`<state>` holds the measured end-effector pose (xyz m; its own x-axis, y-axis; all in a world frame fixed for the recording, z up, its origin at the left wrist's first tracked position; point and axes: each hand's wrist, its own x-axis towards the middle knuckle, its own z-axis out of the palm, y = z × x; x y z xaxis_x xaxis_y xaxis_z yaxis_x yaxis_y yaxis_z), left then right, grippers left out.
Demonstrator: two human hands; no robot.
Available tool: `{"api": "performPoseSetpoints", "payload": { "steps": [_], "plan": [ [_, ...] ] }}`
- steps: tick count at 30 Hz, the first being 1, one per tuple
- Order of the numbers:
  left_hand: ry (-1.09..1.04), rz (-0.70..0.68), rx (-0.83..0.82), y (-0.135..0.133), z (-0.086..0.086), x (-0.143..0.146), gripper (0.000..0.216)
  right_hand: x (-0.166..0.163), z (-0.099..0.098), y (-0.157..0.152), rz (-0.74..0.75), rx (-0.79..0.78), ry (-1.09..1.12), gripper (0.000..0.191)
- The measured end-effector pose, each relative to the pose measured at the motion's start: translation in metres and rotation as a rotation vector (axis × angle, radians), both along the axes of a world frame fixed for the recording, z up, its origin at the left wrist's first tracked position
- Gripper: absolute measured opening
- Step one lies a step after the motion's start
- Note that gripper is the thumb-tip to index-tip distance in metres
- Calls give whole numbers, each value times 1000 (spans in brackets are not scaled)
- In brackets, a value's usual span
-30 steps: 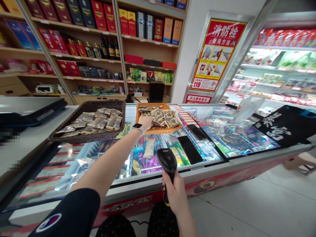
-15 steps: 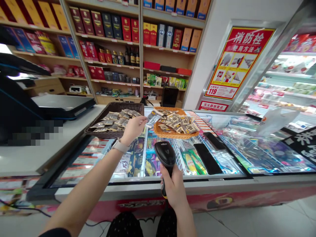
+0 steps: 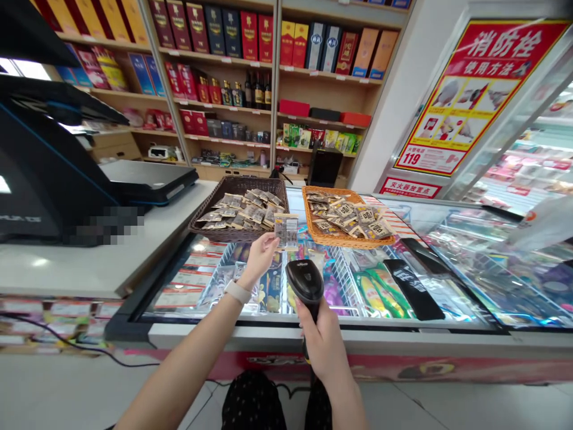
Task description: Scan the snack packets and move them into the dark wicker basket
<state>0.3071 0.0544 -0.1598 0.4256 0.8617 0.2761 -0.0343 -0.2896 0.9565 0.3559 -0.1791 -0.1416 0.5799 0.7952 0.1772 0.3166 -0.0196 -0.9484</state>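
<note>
A small flat rectangular packet of clear and tan film (image 3: 286,232) stands upright in the air above the white-rimmed, glass-topped chest freezer (image 3: 403,339), its long axis running up and down and its printed panel turned toward my camera. My left hand (image 3: 260,257), light grey band at the wrist, pinches the packet by its lower left side between thumb and fingertips. The packet hangs toward the freezer's far edge, in front of the gap between two baskets.

Nearer the freezer's near edge, my right hand (image 3: 323,334) is closed around the handle of a black plastic handheld scanner (image 3: 305,279). The scanner's head points forward to the far edge and slightly left, the handle running back toward me; whether its trigger is pressed I cannot tell.

Along the far edge sit a dark brown woven basket (image 3: 233,235), to the left, and an orange woven basket (image 3: 340,240), to its right, both filled with similar packets. Right of the scanner, a black rectangular phone (image 3: 414,289) lies slantwise on the glass. Beyond the freezer's left edge, a pale flat counter (image 3: 67,269) carries a dark weighing platform (image 3: 147,177).
</note>
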Motion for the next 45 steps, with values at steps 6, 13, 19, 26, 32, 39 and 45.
{"api": "performPoseSetpoints", "payload": {
  "steps": [6,13,19,26,32,39,45],
  "plan": [
    [-13,-22,34,-4,-11,9,41,-2,-1,1,-9,-57,-44,44],
    [-18,-66,29,-7,-9,9,38,3,0,-1,-38,-25,-34,42],
    [-17,-67,46,-8,-5,9,39,7,-4,-2,-36,-39,-5,43],
    [-38,138,183,-6,3,1,42,8,-4,-10,-28,3,-5,40],
    [47,484,311,35,50,-28,44,8,9,-9,11,74,-7,35],
    [584,607,232,115,120,-77,37,-6,39,12,194,170,-79,25],
    [931,577,110,148,129,-82,27,-12,42,6,272,183,-29,24]
  ]
}}
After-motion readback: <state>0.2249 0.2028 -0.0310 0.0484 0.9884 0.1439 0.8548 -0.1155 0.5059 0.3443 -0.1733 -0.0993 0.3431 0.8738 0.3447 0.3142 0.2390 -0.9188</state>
